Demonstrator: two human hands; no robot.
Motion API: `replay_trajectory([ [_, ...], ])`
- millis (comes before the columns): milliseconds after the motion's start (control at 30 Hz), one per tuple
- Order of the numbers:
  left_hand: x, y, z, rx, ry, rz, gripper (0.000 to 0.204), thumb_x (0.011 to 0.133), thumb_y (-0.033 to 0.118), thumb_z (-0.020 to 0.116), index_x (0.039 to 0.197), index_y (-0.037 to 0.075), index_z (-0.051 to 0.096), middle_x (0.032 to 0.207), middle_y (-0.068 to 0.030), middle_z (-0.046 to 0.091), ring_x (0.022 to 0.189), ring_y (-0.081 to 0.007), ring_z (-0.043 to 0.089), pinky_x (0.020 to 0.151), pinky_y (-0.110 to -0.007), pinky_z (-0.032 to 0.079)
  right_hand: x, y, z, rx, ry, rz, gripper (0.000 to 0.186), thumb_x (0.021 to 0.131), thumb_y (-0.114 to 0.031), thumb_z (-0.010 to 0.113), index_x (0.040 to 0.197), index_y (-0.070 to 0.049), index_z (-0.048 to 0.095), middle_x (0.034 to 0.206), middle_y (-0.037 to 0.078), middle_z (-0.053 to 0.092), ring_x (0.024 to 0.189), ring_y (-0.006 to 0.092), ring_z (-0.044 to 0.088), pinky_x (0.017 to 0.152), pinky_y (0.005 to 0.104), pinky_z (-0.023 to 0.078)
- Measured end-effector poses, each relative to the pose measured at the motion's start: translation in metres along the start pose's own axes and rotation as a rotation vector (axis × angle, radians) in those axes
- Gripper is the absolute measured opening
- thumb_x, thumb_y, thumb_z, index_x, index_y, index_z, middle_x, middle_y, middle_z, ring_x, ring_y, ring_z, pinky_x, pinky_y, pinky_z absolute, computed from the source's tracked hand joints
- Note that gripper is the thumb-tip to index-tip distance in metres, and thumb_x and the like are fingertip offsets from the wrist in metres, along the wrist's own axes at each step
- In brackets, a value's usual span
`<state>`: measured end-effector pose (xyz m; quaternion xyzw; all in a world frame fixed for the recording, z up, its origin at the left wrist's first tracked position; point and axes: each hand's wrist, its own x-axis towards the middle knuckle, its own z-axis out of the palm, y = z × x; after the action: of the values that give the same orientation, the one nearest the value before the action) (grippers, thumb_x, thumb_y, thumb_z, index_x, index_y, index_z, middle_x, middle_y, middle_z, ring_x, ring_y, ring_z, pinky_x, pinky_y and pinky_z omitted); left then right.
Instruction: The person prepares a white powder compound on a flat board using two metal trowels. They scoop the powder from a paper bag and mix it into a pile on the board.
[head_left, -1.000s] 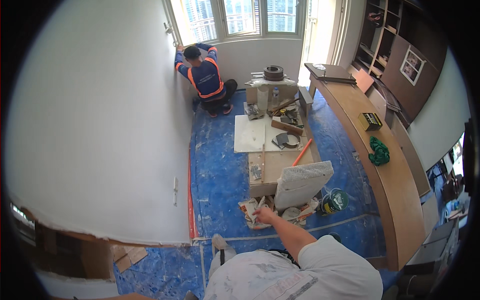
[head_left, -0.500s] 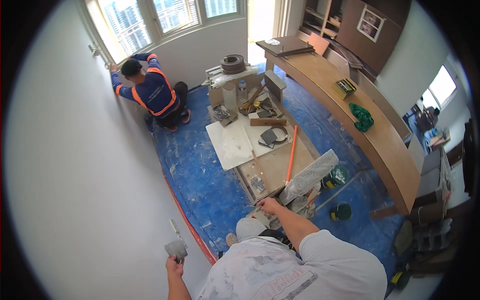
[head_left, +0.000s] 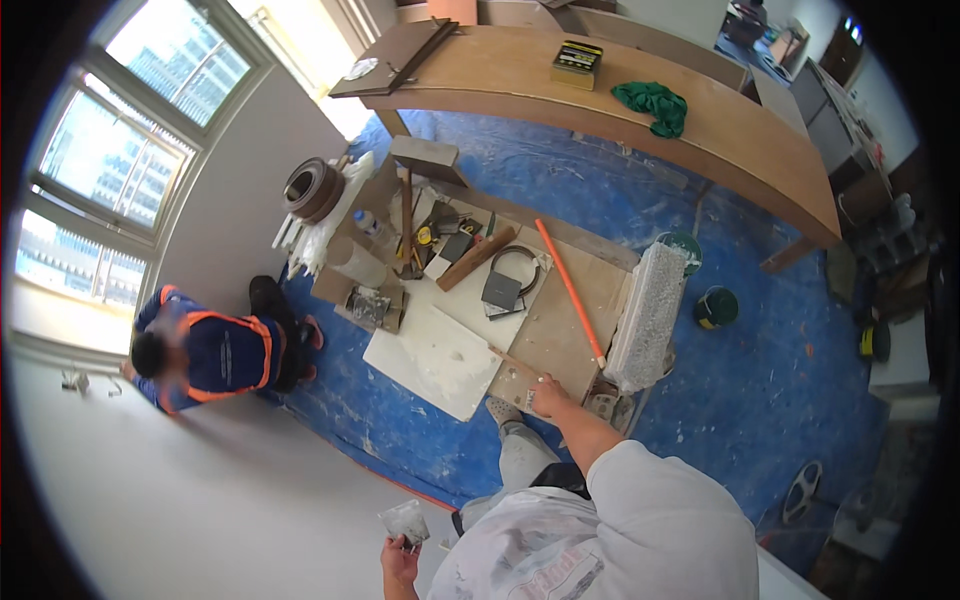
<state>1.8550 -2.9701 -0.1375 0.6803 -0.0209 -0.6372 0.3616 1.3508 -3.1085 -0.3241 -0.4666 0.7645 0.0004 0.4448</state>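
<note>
left hand [head_left: 400, 562] pinching grey scraper [head_left: 404, 522], well left of orange rod [head_left: 570, 292]; right hand [head_left: 548, 397] near rod's lower end, can't tell its grip; best keep blade level.

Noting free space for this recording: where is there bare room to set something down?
Long table: between dark panel and box, and right of the green cloth. Low platform: between white board and orange tube. It is crowded around the bottle, tape measure and wood block.

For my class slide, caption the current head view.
Left hand holding a flat grey tool, right hand by a cluttered worktop.
</note>
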Motion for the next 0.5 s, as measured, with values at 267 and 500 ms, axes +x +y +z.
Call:
replay_trajectory([
  [267, 0.083, 0.142, 0.062, 0.344, -0.079, -0.12, 0.026, 0.097, 0.005, 0.053, 0.121, 0.014, 0.048, 0.122, -0.0044, 0.057, 0.112, -0.024, 0.056, 0.094, -0.05, 0.047, 0.048, -0.032, 0.011, -0.087, 0.117, 0.119, 0.042, 0.088, -0.013, 0.058, 0.129, -0.015, 0.065, 0.154, 0.014, 0.037, 0.134, 0.0358, 0.045, 0.11, 0.0472, 0.042],
  [500, 0.163, 0.231, 0.152, 0.484, -0.263, -0.145, 0.023, 0.096, 0.005, 0.054, 0.117, 0.013, 0.051, 0.118, -0.0048, 0.061, 0.108, -0.0244, 0.06, 0.091, -0.048, 0.049, 0.017, 0.004, 0.008, 0.258, 0.502, -0.2, 0.036, 0.082, -0.007, 0.062, 0.117, -0.011, 0.066, 0.114, 0.01, 0.065, 0.102, 0.0302, 0.065, 0.094, 0.0407, 0.05],
])
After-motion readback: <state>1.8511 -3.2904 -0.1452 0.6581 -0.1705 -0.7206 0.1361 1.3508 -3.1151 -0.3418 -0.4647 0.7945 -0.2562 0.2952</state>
